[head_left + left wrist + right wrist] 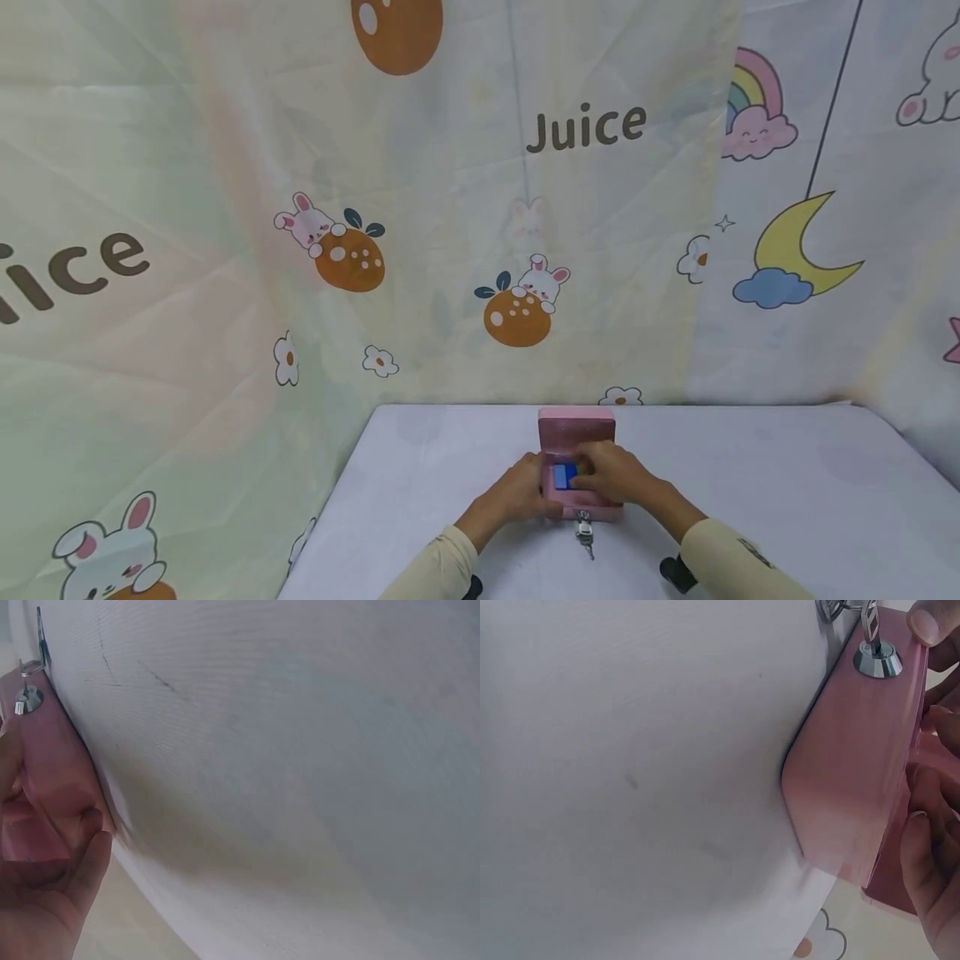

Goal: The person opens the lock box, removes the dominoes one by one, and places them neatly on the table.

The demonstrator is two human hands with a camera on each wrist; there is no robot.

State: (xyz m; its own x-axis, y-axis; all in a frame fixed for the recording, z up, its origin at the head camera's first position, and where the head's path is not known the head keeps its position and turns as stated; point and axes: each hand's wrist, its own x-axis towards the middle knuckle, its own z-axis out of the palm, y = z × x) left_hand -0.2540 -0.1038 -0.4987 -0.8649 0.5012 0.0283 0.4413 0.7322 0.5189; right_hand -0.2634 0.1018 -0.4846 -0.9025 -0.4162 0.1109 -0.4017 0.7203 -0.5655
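A pink metal cash box [592,512] stands on the table with its lid [576,437] raised at the back. Keys [584,533] hang from the lock [879,660] in its front wall. My left hand [520,490] holds the box by its left side, thumb near the front corner. Inside lies a small blue block [562,476], light blue on one part and darker on another. The fingers of my right hand [613,472] reach into the box and pinch at the block's right end, covering that part. In the right wrist view the block is hidden behind the box wall.
The box stands on a white-covered table [750,475], near its back edge. Behind it and to the left hangs a printed curtain [450,167] with rabbits and oranges. Dark straps [678,575] sit by the sleeves.
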